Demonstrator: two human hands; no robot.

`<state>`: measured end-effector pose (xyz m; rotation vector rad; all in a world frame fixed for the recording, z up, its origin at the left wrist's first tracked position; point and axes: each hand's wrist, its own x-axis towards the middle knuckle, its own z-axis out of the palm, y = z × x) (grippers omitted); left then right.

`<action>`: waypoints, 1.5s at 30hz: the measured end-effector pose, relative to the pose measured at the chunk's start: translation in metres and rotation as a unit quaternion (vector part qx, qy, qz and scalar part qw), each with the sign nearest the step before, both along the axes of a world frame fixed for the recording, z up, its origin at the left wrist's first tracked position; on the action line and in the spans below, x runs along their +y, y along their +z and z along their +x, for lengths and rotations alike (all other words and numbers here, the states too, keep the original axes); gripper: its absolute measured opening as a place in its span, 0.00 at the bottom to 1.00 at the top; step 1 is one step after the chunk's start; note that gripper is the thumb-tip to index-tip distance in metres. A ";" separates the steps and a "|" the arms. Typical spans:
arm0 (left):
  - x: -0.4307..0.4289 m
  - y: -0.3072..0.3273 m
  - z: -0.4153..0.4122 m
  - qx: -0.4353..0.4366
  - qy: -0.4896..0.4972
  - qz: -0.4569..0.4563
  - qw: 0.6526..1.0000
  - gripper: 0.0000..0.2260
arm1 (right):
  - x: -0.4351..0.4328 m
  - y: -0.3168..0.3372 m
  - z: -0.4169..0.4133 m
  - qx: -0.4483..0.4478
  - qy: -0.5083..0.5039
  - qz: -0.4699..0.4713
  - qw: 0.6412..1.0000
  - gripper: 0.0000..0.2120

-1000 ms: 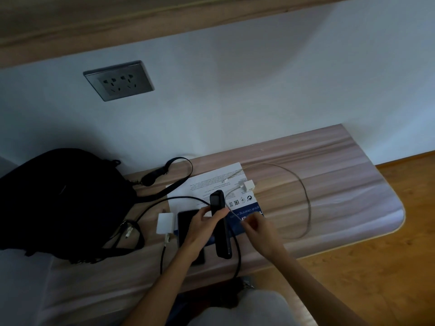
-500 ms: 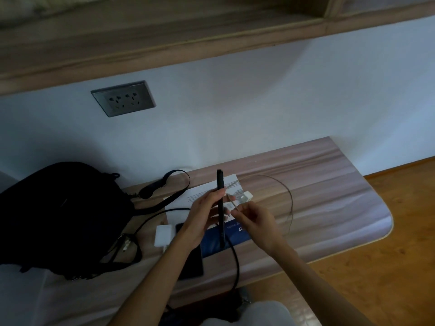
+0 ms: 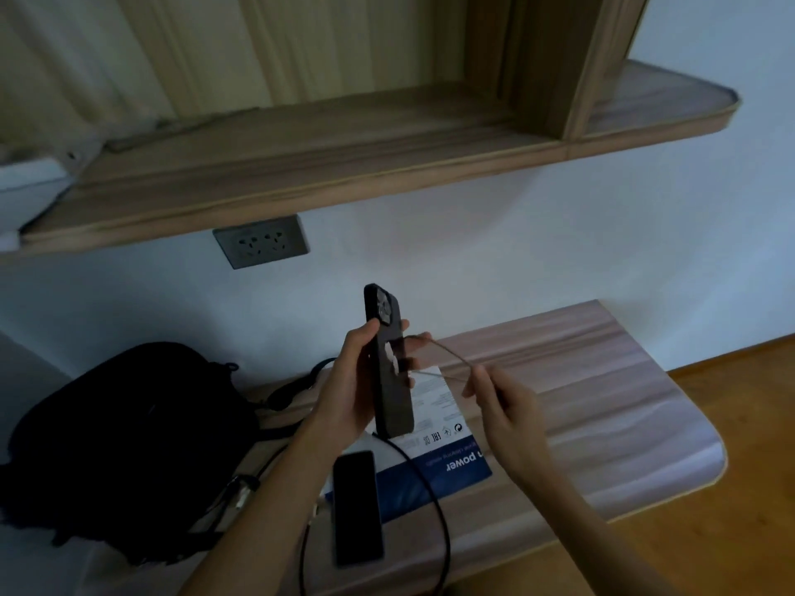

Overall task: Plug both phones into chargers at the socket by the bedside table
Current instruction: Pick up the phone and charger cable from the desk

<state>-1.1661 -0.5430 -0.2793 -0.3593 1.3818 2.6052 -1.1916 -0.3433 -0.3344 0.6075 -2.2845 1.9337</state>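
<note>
left hand (image 3: 348,389) gripping phone (image 3: 389,363) upright, right hand (image 3: 507,406) at 3 o'clock pinching thin cable (image 3: 447,352), probably to plug in.

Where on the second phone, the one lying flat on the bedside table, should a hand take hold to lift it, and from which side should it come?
Judging from its pose, grip the flat phone by its two long edges, coming from above. It lies screen-up on the table, so only the thin sides offer purchase. The black cable runs close on its right, so keep fingers tight to the edge.
</note>
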 end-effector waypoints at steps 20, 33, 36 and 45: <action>-0.030 0.090 0.036 0.118 -0.072 -0.009 0.990 0.31 | -0.081 -0.014 -0.021 -0.128 0.038 0.177 0.975 0.15; -0.068 0.081 0.052 0.095 -0.026 0.029 0.995 0.35 | 0.002 -0.037 -0.004 -0.129 0.013 0.269 0.954 0.14; -0.069 0.073 0.046 0.072 -0.010 0.006 0.997 0.35 | 0.019 -0.029 0.001 -0.154 0.010 0.236 0.959 0.14; -0.029 0.052 0.030 -0.027 -0.028 -0.029 0.999 0.37 | 0.032 0.036 0.011 -0.133 0.048 0.181 0.973 0.18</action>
